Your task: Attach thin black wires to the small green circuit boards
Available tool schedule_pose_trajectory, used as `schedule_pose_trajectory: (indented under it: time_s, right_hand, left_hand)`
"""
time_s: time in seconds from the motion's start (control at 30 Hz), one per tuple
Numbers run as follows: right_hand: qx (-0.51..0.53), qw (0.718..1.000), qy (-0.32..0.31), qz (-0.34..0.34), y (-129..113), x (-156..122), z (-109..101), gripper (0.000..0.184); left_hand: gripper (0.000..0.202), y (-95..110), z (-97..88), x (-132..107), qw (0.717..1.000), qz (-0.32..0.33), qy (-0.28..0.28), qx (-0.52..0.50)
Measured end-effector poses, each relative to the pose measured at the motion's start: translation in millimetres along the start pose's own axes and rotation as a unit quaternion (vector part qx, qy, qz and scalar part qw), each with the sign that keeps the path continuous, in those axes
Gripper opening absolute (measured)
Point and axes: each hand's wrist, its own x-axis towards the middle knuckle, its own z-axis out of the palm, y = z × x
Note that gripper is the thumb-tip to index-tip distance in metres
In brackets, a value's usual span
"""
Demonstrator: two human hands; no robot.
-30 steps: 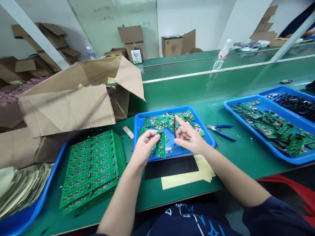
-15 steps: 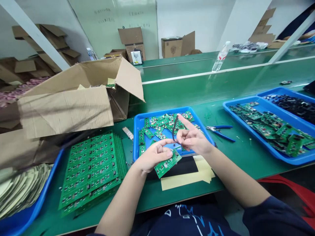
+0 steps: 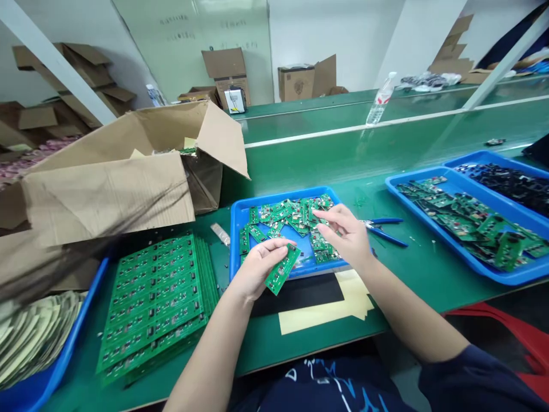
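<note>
My left hand pinches a green circuit board by its edge, just over the near rim of a blue plastic tray. Many small green boards lie loosely in that tray. My right hand hovers, fingers curved, right above the boards at the tray's right side. The black slim tool seen earlier is not visible; my fingers may hide it.
Stacked green board panels lie left of the tray, beside an open cardboard box. Blue-handled pliers rest to the right. Further right are blue trays of boards and black parts. A black mat lies on yellow paper.
The left hand has turned the board, its free end now pointing up and right. The right hand has dropped lower over the tray, and the black tool no longer shows.
</note>
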Motion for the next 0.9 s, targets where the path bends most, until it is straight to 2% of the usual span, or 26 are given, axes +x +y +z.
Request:
schedule_pose_trajectory:
  time_s: [0.07, 0.1, 0.27, 0.43, 0.67, 0.8, 0.9]
  right_hand:
    - [-0.048, 0.998, 0.028, -0.027, -1, 1, -1, 0.016]
    - [-0.06, 0.997, 0.023, -0.037, -1, 1, 0, 0.013]
    - [-0.037, 0.99, -0.113, -0.08, -2, -4, 7, 0.019]
    - [-0.026, 0.98, -0.153, -0.128, -3, -9, 14, 0.023]
    - [-0.013, 0.976, -0.21, -0.055, -5, -16, 20, 0.032]
    - [-0.012, 0.978, -0.204, -0.034, -5, -17, 19, 0.036]
    - [0.004, 0.981, -0.192, -0.006, -7, -16, 19, 0.029]
  left_hand:
    - [0.038, -1, 2.3, 2, 0.998, 0.021, 0.054, 0.009]
    - [0.036, -3, 3.4, 3, 0.997, 0.031, 0.075, 0.016]
    - [0.027, -8, 7.1, 5, 0.992, 0.051, 0.107, 0.042]
    - [0.023, -9, 5.7, 5, 0.982, 0.091, 0.127, 0.111]
    - [0.022, -14, 2.8, 8, 0.974, 0.106, 0.105, 0.171]
    - [0.02, -15, 2.4, 10, 0.968, 0.113, 0.121, 0.188]
    - [0.019, -16, 2.3, 10, 0.964, 0.121, 0.118, 0.206]
